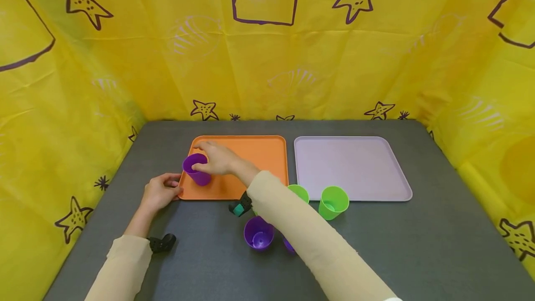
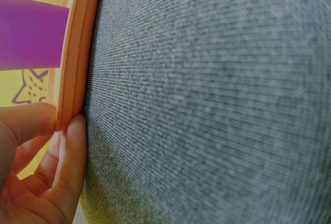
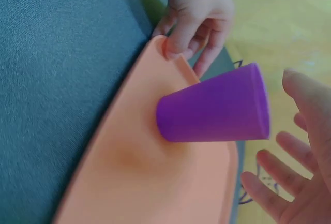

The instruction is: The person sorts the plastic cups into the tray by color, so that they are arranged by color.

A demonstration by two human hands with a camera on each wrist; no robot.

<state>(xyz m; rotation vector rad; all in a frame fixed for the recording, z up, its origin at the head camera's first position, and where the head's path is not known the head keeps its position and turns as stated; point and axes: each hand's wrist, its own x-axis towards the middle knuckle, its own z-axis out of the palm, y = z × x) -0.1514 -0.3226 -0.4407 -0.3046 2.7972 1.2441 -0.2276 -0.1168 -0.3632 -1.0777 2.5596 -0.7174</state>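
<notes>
My left hand [image 1: 159, 193] pinches the front left corner of the orange tray [image 1: 259, 157]; in the left wrist view the thumb [image 2: 31, 120] and a finger close on the tray's rim [image 2: 77, 63]. On the left part of that tray stands a purple cup [image 1: 200, 178], upright with its mouth up. My right hand [image 1: 219, 159] hovers at the cup's rim in the head view. The right wrist view shows this hand [image 3: 305, 177] with fingers spread, a gap between them and the cup [image 3: 212, 107].
A lilac tray [image 1: 347, 166] lies to the right of the orange one. In front of the trays are green cups [image 1: 333, 203] and purple cups [image 1: 259, 240], some partly hidden by my right sleeve [image 1: 301, 231]. Yellow patterned cloth [image 1: 267, 68] surrounds the grey table [image 1: 200, 264].
</notes>
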